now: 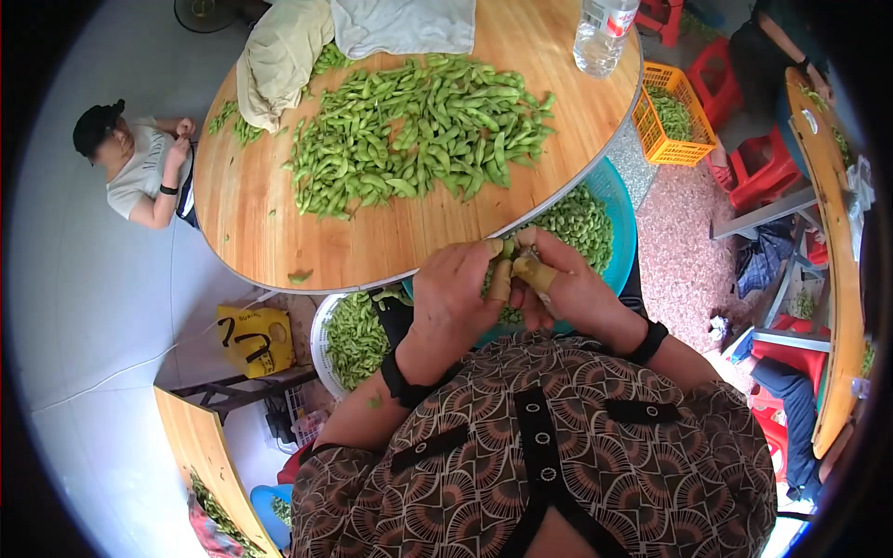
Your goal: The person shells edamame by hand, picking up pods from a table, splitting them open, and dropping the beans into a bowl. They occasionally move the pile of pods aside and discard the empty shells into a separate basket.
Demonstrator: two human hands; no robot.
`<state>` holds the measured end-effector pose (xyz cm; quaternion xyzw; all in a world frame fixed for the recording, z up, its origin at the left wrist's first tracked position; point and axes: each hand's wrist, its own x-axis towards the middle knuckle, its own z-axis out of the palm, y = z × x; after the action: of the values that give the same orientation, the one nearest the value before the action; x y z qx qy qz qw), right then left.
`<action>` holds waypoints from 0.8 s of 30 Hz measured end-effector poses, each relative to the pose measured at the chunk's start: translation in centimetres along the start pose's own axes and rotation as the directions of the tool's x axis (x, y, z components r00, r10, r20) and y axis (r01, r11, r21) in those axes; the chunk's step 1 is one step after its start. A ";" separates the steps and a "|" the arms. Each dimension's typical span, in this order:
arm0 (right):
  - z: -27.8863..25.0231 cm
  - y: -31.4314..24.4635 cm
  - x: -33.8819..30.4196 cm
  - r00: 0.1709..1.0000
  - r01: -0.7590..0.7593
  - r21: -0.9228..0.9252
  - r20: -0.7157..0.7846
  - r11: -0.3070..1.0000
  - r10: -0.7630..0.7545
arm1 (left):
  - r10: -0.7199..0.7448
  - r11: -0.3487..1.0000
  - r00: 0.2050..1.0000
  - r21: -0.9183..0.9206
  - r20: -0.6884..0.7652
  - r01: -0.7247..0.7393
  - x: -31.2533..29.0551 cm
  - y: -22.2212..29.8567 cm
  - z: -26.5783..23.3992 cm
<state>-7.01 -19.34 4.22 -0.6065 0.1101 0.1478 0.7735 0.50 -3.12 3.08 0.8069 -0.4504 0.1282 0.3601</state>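
Observation:
Both of my hands meet above a teal basket [626, 223], just off the near edge of the round wooden table. The fingers of my left hand [451, 293] are pinched round a green soybean pod [508, 248]. My right hand [581, 288] presses against the same pod, with tan coverings on its thumb and a finger; the grip is partly hidden. Loose green beans [581, 223] fill the basket below. Left of it, a white basket [322, 346] holds more green pods [356, 339]. A broad heap of pods [409, 135] lies on the table.
The wooden table [251, 228] carries cloths [405, 26] and a clear plastic bottle [603, 42]. At right stand an orange crate [659, 139], red stools [767, 167] and another table [833, 279]. A person [139, 167] is at far left, above a yellow bag [260, 339].

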 end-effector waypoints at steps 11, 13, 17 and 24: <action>-2.6 3.1 1.4 0.989 -0.025 0.204 0.147 0.979 -0.005 | -0.546 0.453 0.692 -0.529 0.471 0.718 -0.3 -0.4 -0.1; -2.2 4.2 2.1 0.869 0.442 -0.258 -0.114 0.859 -0.481 | -0.483 0.771 0.841 -0.336 0.246 0.541 -0.7 -0.1 0.0; -1.5 3.0 2.0 0.727 0.564 -0.504 -0.072 0.654 -0.682 | -0.350 0.851 0.902 -0.316 0.254 0.420 -1.1 0.5 -0.4; -1.1 2.8 2.4 0.786 0.441 -0.639 -0.064 0.630 -0.615 | -0.258 0.848 0.920 -0.387 0.295 0.362 -1.6 0.4 -0.1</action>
<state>-5.81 -19.51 0.58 -0.8354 -0.0197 -0.1474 0.5291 -0.73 -2.21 2.53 0.7779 -0.3694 -0.1306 0.4913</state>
